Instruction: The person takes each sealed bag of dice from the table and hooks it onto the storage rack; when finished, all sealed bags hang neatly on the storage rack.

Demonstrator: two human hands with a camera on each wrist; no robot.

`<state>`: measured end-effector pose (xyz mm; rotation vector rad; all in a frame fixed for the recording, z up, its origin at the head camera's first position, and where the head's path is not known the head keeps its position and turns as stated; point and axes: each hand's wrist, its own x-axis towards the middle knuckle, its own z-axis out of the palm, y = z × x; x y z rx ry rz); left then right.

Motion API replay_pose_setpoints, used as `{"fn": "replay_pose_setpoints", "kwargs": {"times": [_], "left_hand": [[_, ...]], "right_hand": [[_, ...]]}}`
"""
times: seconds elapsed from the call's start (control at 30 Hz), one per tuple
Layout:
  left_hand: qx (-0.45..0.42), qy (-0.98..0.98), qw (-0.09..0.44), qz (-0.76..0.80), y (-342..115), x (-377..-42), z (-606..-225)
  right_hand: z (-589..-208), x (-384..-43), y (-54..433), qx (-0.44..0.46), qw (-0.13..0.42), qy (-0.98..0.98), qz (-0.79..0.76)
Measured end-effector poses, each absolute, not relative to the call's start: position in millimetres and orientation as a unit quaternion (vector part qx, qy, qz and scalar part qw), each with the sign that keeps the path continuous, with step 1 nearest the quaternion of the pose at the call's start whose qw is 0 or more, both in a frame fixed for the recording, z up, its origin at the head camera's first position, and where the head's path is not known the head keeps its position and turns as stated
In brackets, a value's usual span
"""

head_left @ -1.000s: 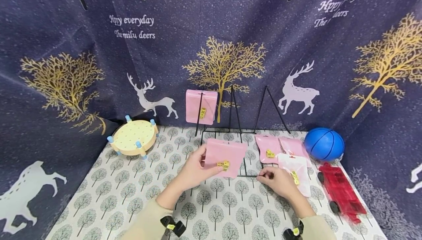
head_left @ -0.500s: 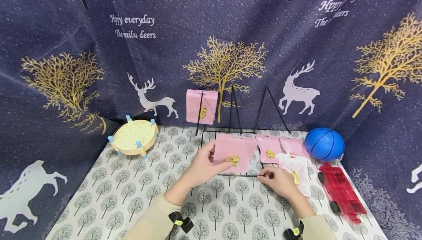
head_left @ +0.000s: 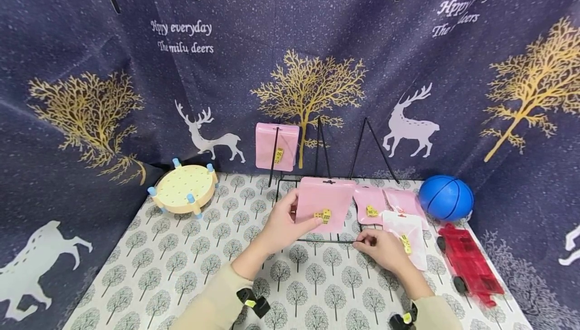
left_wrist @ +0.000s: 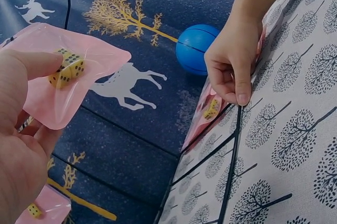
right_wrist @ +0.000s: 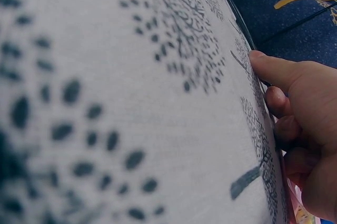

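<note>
My left hand [head_left: 282, 225] pinches a pink zip bag [head_left: 325, 196], its thumb over the yellow dice [left_wrist: 72, 67] inside. The bag is held upright above the black wire rack [head_left: 333, 242], and its top hang hole overlaps the tip of the middle prong [head_left: 323, 146] in the head view. My right hand [head_left: 382, 249] pinches the front bar of the rack near its right corner, thumb and forefinger low against the tablecloth. On the left prong hangs another pink bag [head_left: 265, 143] with dice, facing forward.
Right of the rack lie two pink bags [head_left: 368, 199] and a white-faced bag [head_left: 419, 249] with dice. Beyond are a blue ball [head_left: 446, 198] and a red toy car [head_left: 471, 262]. A round yellow pegged stand [head_left: 183, 189] sits back left. A dark deer-print curtain [head_left: 290, 27] rises behind.
My left hand has carried the pink bag right and slightly up and back, bringing its hang hole to the middle prong's tip. The right hand stays on the front bar.
</note>
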<state>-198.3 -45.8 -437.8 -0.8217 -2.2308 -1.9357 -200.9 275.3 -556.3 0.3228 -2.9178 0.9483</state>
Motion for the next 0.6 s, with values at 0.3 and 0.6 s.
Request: {"fn": "replay_pose_setpoints", "kwargs": {"times": [0.3, 0.6], "left_hand": [[-0.263, -0.723, 0.035, -0.638, -41.0, -204.2, -440.6], [-0.25, -0.703, 0.059, -0.663, -35.5, -220.2, -446.1]], "right_hand": [[-555.2, -200.7, 274.5, 0.102, 0.021, -0.945, 0.31], [-555.3, -200.7, 274.0, 0.101, 0.023, -0.946, 0.307]]}}
